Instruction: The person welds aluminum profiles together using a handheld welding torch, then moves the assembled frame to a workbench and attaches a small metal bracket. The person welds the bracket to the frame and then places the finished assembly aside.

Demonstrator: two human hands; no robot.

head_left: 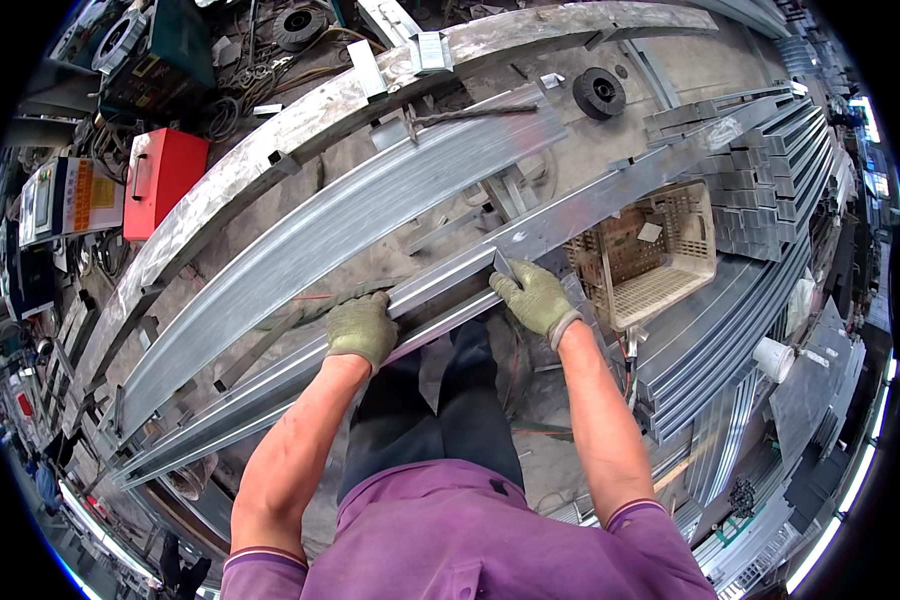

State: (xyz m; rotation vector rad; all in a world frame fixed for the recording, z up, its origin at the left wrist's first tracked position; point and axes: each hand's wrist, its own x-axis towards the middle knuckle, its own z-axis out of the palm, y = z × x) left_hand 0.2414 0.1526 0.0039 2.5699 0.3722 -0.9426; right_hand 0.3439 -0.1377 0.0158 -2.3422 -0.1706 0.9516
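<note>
A long galvanised steel channel (440, 284) lies slantwise before me, running from the lower left to the middle. My left hand (362, 328), in a green work glove, is closed over the channel's near side, its fingers curled into the open trough. At the channel's right end, my gloved right hand (537, 298) pinches a small flat metal piece (503, 264), which stands tilted inside the trough. The fingers partly hide that piece. Beyond the channel, a wide steel sheet strip (350, 215) lies roughly alongside it.
A plastic crate (660, 285) stands right of my right hand. Stacked steel profiles (760, 195) lie farther right. A flat metal beam (630, 188) stretches to the upper right, near a black spool (599, 93). A long worn beam (240, 160) and a red box (165, 180) are at the left.
</note>
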